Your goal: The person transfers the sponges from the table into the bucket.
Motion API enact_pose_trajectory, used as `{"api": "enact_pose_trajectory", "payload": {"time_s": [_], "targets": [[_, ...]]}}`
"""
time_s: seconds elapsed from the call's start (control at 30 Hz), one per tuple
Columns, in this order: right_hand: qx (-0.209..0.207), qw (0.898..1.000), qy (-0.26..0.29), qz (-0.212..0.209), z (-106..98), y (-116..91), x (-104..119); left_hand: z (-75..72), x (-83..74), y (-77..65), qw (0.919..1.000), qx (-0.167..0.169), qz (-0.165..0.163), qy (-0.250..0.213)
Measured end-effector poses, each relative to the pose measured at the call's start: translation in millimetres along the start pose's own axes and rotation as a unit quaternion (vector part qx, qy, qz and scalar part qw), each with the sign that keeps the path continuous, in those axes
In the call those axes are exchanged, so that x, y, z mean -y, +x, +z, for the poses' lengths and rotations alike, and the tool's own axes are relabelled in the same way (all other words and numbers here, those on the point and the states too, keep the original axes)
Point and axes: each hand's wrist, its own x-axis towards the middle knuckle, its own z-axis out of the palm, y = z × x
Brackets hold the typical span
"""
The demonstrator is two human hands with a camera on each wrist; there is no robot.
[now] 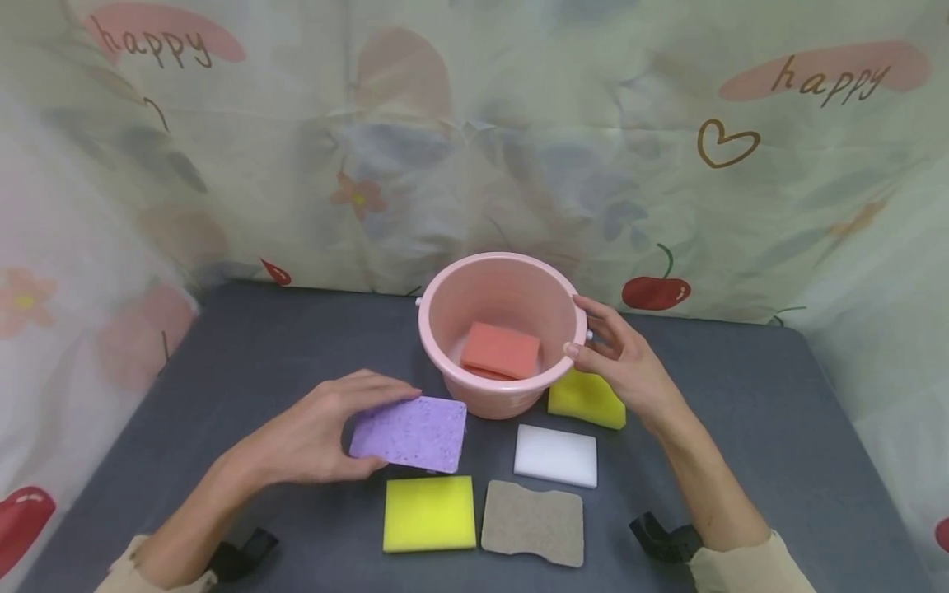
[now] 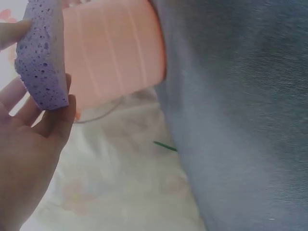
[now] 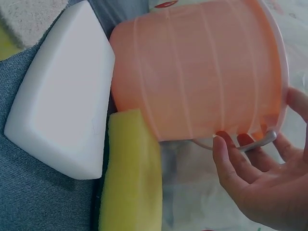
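Observation:
My left hand (image 1: 315,432) grips a purple sponge (image 1: 411,435) by its edges, thumb at the near side and fingers at the far side. The left wrist view shows the pitted face of this sponge (image 2: 42,60) held up off the table, beside the bucket. A pink bucket (image 1: 493,399) stands upright at the middle, an orange-red sponge (image 1: 501,349) lying inside on its bottom. My right hand (image 1: 630,366) holds the bucket's right rim, thumb at the rim and fingers around the outer wall near the handle (image 3: 262,141).
Right of the bucket's base lies a yellow sponge (image 1: 587,399), with a white sponge (image 1: 556,455) in front of it. Nearer me, a second yellow sponge (image 1: 429,514) lies beside a grey-brown wavy-edged sponge (image 1: 533,523). A patterned curtain (image 1: 474,165) hangs behind the dark table (image 1: 296,329).

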Motion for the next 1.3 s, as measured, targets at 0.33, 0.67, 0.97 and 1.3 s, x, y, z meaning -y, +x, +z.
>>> {"api": "enact_pose_trajectory", "payload": {"time_s": [0.33,0.67,0.97,1.3], "targets": [[-0.002,1.000,-0.004,0.004,-0.1,-0.1,-0.2,-9.6,-20.1,3.6,0.9986,-0.007,0.047,-0.026],[0.003,1.000,0.004,-0.002,-0.5,0.3,-2.4,-30.4,-30.8,23.1,0.9932,-0.040,0.103,-0.037],[0.003,1.000,0.002,-0.001,0.2,3.2,-1.1,-44.9,-27.6,38.5,0.9922,-0.069,0.102,-0.021],[0.001,1.000,-0.003,0.012,-0.1,1.0,0.3,-43.8,-17.0,67.0,0.9923,-0.078,0.095,-0.014]]}}
